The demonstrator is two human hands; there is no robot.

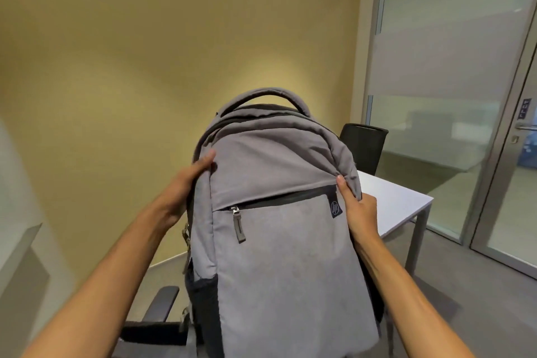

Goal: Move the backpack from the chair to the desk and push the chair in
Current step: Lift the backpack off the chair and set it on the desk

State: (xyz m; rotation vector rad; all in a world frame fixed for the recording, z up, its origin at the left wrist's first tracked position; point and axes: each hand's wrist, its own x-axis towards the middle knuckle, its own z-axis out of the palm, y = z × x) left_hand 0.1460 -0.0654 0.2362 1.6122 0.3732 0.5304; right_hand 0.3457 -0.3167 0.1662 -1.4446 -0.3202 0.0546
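A grey backpack [279,229] with a zipped front pocket and a top handle fills the middle of the view, held upright in front of me. My left hand [181,192] grips its left side near the top. My right hand [359,212] pinches its right edge by the pocket. Below the bag, a dark chair armrest [162,304] and part of the chair's frame show at the lower left; the seat is hidden by the bag. The white desk [395,200] stands behind and to the right of the backpack.
A black chair [363,148] stands at the desk's far side. A yellow wall is ahead. Frosted glass panels and a glass door [511,154] close off the right. Grey carpet floor lies under the desk and to the right.
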